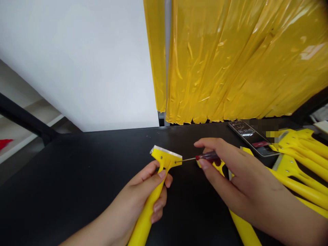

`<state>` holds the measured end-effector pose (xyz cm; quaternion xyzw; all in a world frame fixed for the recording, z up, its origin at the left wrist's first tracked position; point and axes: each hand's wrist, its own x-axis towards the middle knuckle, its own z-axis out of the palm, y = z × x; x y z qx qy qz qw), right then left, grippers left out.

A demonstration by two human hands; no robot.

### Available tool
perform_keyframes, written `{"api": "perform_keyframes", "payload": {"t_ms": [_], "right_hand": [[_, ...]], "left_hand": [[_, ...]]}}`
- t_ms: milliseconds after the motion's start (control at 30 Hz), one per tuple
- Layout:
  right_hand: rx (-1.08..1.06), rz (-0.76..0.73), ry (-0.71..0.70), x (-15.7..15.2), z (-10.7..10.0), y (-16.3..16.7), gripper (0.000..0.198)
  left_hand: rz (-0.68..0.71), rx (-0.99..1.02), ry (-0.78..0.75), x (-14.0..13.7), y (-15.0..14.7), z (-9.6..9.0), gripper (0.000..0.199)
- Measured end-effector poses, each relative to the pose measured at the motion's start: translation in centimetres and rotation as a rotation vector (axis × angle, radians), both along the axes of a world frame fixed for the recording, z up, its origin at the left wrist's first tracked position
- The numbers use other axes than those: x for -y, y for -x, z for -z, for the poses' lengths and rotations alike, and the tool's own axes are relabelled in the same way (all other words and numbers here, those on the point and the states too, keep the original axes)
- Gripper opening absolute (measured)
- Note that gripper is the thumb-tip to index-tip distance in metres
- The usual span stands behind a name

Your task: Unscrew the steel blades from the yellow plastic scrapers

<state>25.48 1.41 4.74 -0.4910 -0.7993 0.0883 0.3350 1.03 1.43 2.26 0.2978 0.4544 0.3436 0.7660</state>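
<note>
My left hand (147, 191) is wrapped round the neck of a yellow scraper (166, 159), which it holds tilted with the head up. A metal strip runs along the top edge of that head, and two small screws show on its face. In my right hand (230, 174) is a screwdriver (208, 157) with a dark red handle, gripped between thumb and fingers. Its thin shaft points left, and the tip meets the scraper head at the right-hand screw. Other yellow scrapers lie below and behind my right hand, partly hidden by it.
Several yellow scrapers (299, 167) are heaped at the right of the black table (64, 181). Beside them lies a phone (252, 138) with a timer on its screen. Yellow plastic sheeting (230, 61) and a white panel (84, 61) stand along the back edge.
</note>
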Motion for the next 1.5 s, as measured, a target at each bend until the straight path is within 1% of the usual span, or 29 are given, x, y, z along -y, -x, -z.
{"api": "perform_keyframes", "payload": {"t_ms": [100, 233, 333, 400, 433, 567, 633, 867, 933, 1000, 1067, 1133, 1233, 1333, 1433, 1500], "right_hand": [[-0.004, 0.005, 0.024, -0.6, -0.6, 0.3, 0.023], [0.064, 0.044, 0.062, -1.6, -2.5, 1.1, 0.017], [0.156, 0.042, -0.017, -2.2, -3.9, 1.9, 0.015], [0.208, 0.062, -0.054, -2.6, -4.3, 2.2, 0.011], [0.216, 0.047, -0.06, -2.7, -4.3, 2.3, 0.012], [0.153, -0.089, -0.06, -2.8, -3.7, 1.9, 0.02], [0.163, -0.07, -0.035, -2.8, -3.4, 1.5, 0.017], [0.152, -0.071, -0.079, -2.6, -3.2, 0.9, 0.022], [0.152, -0.089, -0.09, -2.7, -3.1, 0.9, 0.023], [0.175, -0.069, -0.075, -2.7, -3.2, 0.9, 0.02], [0.186, -0.056, -0.068, -2.7, -3.3, 0.9, 0.021], [0.173, -0.069, -0.091, -2.7, -3.4, 0.9, 0.024], [0.172, -0.081, -0.1, -2.8, -3.4, 0.9, 0.017], [0.171, -0.073, -0.124, -2.9, -3.2, 0.8, 0.019], [0.203, -0.065, -0.083, -2.9, -3.2, 0.6, 0.014], [0.19, -0.051, -0.067, -2.9, -3.3, 0.5, 0.015]], "left_hand": [[-0.007, 0.036, -0.02, -0.4, -0.4, 0.1, 0.016], [0.026, 0.066, -0.034, -0.9, -1.1, 0.1, 0.021], [0.032, 0.094, -0.036, -1.3, -1.6, 0.3, 0.017], [0.036, 0.11, -0.032, -1.5, -1.7, 0.5, 0.014], [0.041, 0.114, -0.028, -1.6, -1.7, 0.6, 0.015], [0.049, 0.12, 0.012, -1.8, -1.3, 1.1, 0.021], [0.044, 0.13, 0.03, -1.8, -1.2, 1.3, 0.024], [0.05, 0.132, 0.048, -1.8, -1.1, 1.3, 0.027], [0.044, 0.126, 0.048, -1.8, -1.1, 1.4, 0.025], [0.027, 0.121, 0.05, -1.8, -1.1, 1.4, 0.021], [0.017, 0.123, 0.054, -1.8, -1.1, 1.3, 0.017], [0.023, 0.128, 0.046, -1.7, -1.1, 1.3, 0.02], [0.045, 0.135, 0.032, -1.7, -1.2, 1.3, 0.023], [0.045, 0.136, 0.033, -1.7, -1.1, 1.3, 0.021], [0.049, 0.136, 0.031, -1.6, -1.1, 1.2, 0.023], [0.054, 0.137, 0.031, -1.6, -1.1, 1.2, 0.024]]}}
